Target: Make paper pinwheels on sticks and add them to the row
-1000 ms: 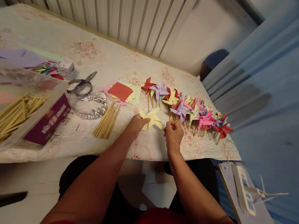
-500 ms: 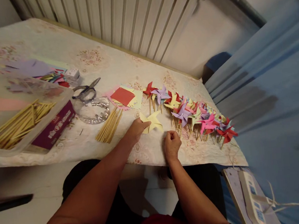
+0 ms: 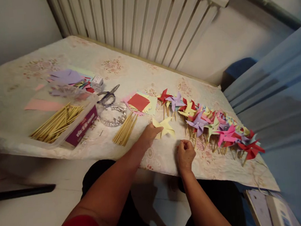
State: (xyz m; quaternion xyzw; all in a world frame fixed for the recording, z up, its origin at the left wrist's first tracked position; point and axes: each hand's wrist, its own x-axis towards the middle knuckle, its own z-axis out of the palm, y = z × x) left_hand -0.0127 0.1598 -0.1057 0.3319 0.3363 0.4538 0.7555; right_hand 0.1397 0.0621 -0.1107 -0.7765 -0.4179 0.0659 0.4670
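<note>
My left hand pinches a pale yellow paper pinwheel by its near left blade, just above the tablecloth. To the right, my right hand is closed with its fingertips curled together; whatever lies in them is hidden or too small to name. Finished pinwheels in red, purple, yellow and pink lie on sticks in a dense row beyond the right hand. Left of my left hand lie a bundle of thin wooden sticks and a stack of paper squares with a red one on top.
Scissors lie behind a round clear dish of small shiny pieces. A clear plastic box with more sticks stands at left, paper scraps behind it. The table's front edge runs below my hands; a blue curtain hangs at right.
The camera view has shifted, so the whole scene sits farther right and lower. Both hands keep nearly the same pose, the left still holding the yellow pinwheel.
</note>
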